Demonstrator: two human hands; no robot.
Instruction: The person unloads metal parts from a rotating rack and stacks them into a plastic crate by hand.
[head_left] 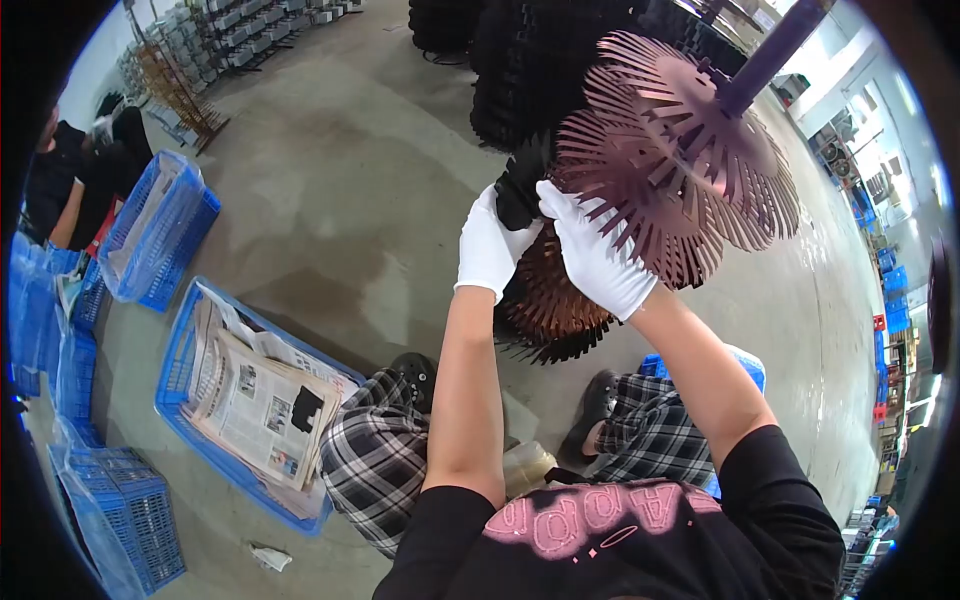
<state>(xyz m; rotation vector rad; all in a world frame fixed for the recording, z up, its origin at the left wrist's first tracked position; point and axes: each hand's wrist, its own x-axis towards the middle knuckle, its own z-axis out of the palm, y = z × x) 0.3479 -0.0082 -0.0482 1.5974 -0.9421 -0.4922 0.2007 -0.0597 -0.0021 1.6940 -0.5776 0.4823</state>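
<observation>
My left hand, in a white glove, is closed around a small black part that looks like stacked thin pieces. Also gloved in white, my right hand has its fingertips bent against the right edge of that part. Just right of it hang reddish-brown slatted discs, their thin blades fanned out around a dark rod. Below both hands is a darker round stack of blades, copper-lit inside and black at its rim. The gloves hide part of the black part.
A blue crate lined with newspapers stands at lower left, with a small black piece on the paper. More blue crates line the left, near another seated person. Tall black stacks stand ahead.
</observation>
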